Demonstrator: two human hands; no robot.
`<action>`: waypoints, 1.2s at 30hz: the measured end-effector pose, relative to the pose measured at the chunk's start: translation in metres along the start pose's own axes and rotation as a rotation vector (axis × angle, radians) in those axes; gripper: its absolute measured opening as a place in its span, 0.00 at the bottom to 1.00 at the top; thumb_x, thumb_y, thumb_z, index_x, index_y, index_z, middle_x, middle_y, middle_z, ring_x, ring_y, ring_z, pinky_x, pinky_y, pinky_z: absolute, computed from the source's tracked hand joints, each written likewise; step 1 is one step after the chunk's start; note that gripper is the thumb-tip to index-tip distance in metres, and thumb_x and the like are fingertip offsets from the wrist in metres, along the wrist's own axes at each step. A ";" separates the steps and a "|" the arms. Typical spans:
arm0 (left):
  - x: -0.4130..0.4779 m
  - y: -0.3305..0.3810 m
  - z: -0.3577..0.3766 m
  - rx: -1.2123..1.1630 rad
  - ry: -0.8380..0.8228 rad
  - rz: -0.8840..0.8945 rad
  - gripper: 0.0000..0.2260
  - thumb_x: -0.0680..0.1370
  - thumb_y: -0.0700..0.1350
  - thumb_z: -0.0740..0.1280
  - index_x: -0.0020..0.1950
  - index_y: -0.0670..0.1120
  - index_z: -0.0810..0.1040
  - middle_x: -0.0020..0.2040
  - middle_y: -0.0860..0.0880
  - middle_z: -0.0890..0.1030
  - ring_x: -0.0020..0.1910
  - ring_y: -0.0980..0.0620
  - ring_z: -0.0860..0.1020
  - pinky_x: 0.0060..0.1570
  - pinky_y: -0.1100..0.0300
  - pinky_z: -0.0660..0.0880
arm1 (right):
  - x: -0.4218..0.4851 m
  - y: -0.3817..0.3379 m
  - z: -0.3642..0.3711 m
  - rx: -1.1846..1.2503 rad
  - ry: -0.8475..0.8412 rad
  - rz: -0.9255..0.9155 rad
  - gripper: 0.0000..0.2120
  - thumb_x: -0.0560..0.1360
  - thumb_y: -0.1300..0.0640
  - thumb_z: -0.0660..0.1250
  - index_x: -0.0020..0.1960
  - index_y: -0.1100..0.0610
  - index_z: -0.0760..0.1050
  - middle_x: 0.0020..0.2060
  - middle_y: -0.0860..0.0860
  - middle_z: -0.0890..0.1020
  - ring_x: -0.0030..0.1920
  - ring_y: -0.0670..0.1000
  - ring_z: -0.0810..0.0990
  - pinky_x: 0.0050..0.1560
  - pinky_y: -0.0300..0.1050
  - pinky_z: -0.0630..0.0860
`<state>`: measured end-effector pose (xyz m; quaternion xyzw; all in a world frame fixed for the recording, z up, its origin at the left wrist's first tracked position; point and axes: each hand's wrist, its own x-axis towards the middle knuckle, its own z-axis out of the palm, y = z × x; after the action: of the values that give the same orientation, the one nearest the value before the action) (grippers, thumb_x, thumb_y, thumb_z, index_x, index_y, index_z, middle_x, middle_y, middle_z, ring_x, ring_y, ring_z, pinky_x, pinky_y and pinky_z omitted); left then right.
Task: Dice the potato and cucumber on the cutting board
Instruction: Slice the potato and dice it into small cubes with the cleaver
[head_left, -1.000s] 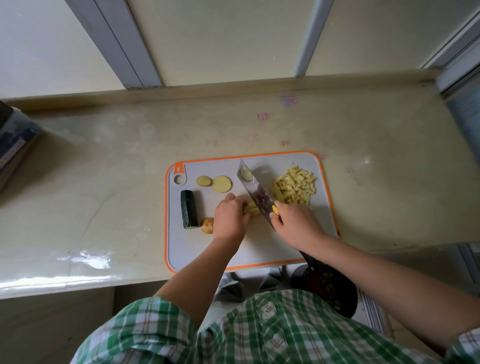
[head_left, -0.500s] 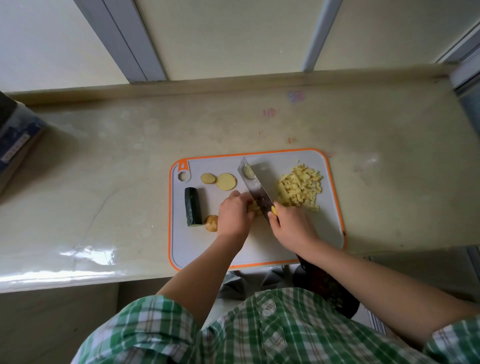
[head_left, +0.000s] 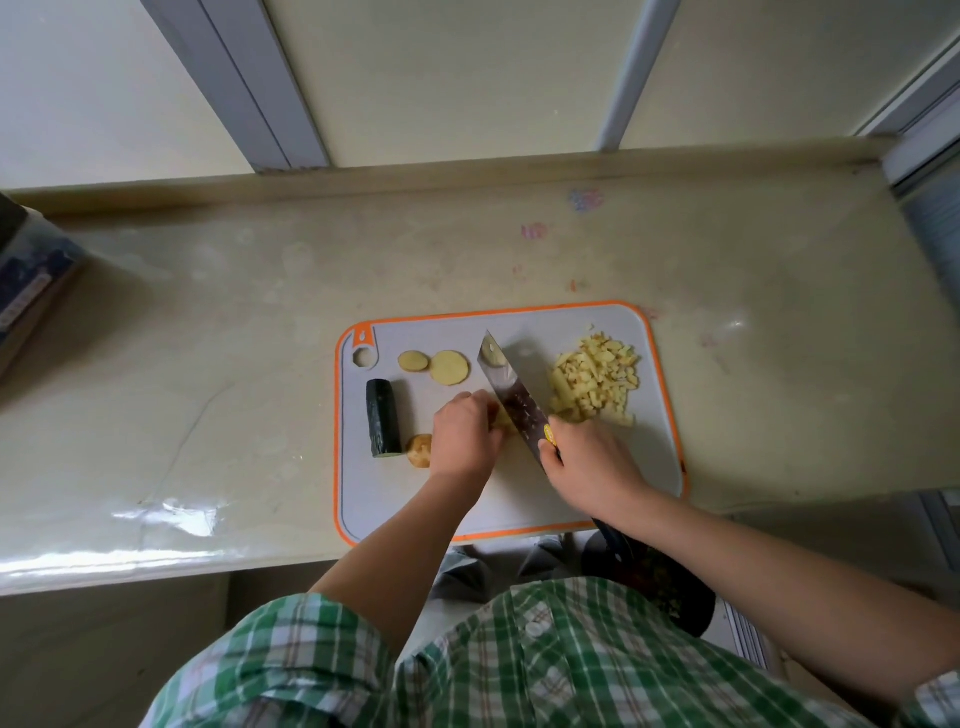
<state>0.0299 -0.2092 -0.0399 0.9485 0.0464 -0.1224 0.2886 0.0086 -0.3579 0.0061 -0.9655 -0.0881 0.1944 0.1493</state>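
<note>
A grey cutting board (head_left: 519, 509) with an orange rim lay on the pale stone counter (head_left: 208, 312), its near edge just over the counter's front lip. The person's left hand (head_left: 464, 435) rested near the middle of the board with its fingers curled down and pressed together over a small piece of potato (head_left: 503, 419), which showed only as a pale sliver between the knuckles and the blade. The right hand (head_left: 589, 462) was closed around the handle of a broad knife (head_left: 511, 397); the handle itself was hidden inside the fist. The blade ran away from the person and to the left, its flat side tilted up toward the camera, with a potato scrap (head_left: 492, 354) stuck near its far tip. Whether the edge touched the board could not be told.

To the right of the blade sat a heap of diced potato (head_left: 595, 379), close to the board's far right corner. Two round potato slices (head_left: 436, 365) lay side by side and just touching near the far left of the board, beside the hanging hole. A piece of cucumber (head_left: 383, 417), dark-skinned and uncut along its length, lay on the left part of the board with its cut end toward the person. A potato end piece (head_left: 420, 450) with its skin on sat just beside the left wrist, between the cucumber and the hand
</note>
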 end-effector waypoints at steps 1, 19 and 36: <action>0.000 0.000 0.000 0.000 0.001 -0.003 0.06 0.73 0.40 0.69 0.50 0.43 0.79 0.47 0.45 0.80 0.46 0.45 0.77 0.49 0.53 0.73 | 0.001 -0.001 0.003 0.002 0.001 0.006 0.08 0.80 0.53 0.56 0.43 0.54 0.63 0.37 0.55 0.77 0.43 0.61 0.78 0.35 0.45 0.62; 0.004 0.012 0.006 -0.061 -0.055 -0.026 0.10 0.72 0.45 0.72 0.51 0.44 0.79 0.47 0.45 0.79 0.46 0.46 0.77 0.47 0.56 0.71 | 0.014 0.011 0.001 0.007 0.098 0.027 0.08 0.80 0.53 0.56 0.44 0.54 0.66 0.34 0.56 0.79 0.38 0.60 0.79 0.32 0.46 0.61; -0.002 0.008 -0.003 -0.059 -0.040 -0.032 0.03 0.74 0.42 0.70 0.45 0.46 0.83 0.43 0.48 0.83 0.44 0.47 0.79 0.46 0.59 0.71 | 0.001 0.005 0.017 0.001 0.062 0.045 0.07 0.80 0.53 0.56 0.44 0.54 0.64 0.39 0.56 0.79 0.41 0.59 0.79 0.34 0.45 0.62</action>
<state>0.0297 -0.2142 -0.0327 0.9360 0.0593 -0.1445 0.3155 0.0037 -0.3582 -0.0106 -0.9727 -0.0615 0.1680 0.1479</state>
